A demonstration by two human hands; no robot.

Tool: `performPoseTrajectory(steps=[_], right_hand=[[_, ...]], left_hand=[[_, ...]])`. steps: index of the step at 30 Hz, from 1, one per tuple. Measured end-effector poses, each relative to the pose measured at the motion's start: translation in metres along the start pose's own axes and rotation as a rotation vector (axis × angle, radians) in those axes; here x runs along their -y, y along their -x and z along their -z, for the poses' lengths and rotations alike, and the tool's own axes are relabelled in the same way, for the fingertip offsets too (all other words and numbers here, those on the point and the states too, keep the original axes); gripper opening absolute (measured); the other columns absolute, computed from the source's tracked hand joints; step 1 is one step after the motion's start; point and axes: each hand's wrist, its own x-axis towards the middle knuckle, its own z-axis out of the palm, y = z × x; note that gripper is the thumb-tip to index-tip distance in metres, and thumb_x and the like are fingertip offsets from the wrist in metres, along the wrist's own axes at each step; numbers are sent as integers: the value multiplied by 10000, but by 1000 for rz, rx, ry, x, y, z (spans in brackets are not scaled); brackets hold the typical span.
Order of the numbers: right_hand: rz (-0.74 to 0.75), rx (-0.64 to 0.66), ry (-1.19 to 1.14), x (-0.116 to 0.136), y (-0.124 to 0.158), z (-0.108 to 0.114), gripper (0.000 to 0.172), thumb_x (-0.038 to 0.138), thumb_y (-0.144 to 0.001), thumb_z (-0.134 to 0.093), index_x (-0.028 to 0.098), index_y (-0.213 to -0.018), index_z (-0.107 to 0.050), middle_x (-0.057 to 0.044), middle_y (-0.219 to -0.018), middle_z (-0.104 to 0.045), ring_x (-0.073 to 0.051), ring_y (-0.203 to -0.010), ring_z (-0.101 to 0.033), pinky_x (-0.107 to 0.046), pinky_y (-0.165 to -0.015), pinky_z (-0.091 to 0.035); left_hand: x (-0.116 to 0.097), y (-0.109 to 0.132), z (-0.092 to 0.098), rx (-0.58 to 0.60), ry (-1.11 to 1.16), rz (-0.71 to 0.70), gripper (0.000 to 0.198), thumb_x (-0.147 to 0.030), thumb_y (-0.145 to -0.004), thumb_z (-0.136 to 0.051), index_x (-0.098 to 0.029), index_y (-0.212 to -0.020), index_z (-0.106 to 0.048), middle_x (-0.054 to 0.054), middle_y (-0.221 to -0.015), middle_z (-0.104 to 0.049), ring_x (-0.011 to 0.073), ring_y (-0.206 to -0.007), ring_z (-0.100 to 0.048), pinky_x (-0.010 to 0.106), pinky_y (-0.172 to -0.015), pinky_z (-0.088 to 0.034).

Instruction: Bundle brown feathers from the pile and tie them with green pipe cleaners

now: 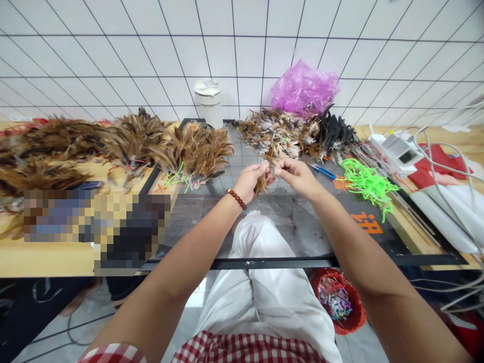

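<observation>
My left hand [251,180] is closed on a small bunch of brown feathers [260,187], which hangs down below its fingers. Close against it, my right hand [295,175] pinches at the upper end of the bunch; what its fingertips hold is too small to make out. Both hands are over the dark glass panel [212,212]. Just behind them spreads a heap of loose mixed feathers [276,133]. To the right of my right hand lie a blue cutter [324,172] and a tangle of bright green strings [368,184].
Tied brown feather bunches [202,146] fill the left side. A white cup [209,103] and a pink plastic bag [304,88] stand by the tiled wall. A white device [403,151] with cables is at right. Below the table edge sits a red bin [357,322] of scraps.
</observation>
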Motion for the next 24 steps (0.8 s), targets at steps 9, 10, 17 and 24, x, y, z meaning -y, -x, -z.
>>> performPoseTrajectory(steps=[9, 10, 17, 24], right_hand=[[183, -269, 469, -10, -1, -8, 175, 325, -852, -528, 203, -733, -564, -31, -734, -577, -169, -729, -511, -307, -698, -406], [182, -280, 468, -9, 0, -8, 174, 326, -854, -526, 204, -735, -565, -30, -733, -573, -169, -730, -510, -306, -697, -406], [58, -346, 323, -22, -4, -5, 158, 342, -809, -582, 187, -793, -612, -6, -746, -578, -132, -657, -480, -276, -648, -391], [16, -418, 523, -38, -6, 13, 140, 261, -780, -561, 179, -821, -666, -37, -800, -611, -159, -706, -520, -297, -694, -416]], left_hand=[[2, 1, -2, 88, -109, -28, 241, -320, -762, -691, -99, -713, -610, 11, -560, -586, 82, -516, -557, 219, -595, -480], [2, 2, -3, 95, -113, -28, 242, -321, -760, -694, -100, -709, -611, 1, -545, -567, 78, -512, -547, 217, -601, -480], [0, 3, -4, 103, -101, -24, 226, -284, -798, -653, -116, -666, -581, -45, -471, -437, 61, -468, -494, 193, -551, -437], [1, 1, -3, -10, -36, -52, 266, -336, -781, -672, -133, -664, -547, -64, -474, -399, 59, -456, -478, 207, -556, -450]])
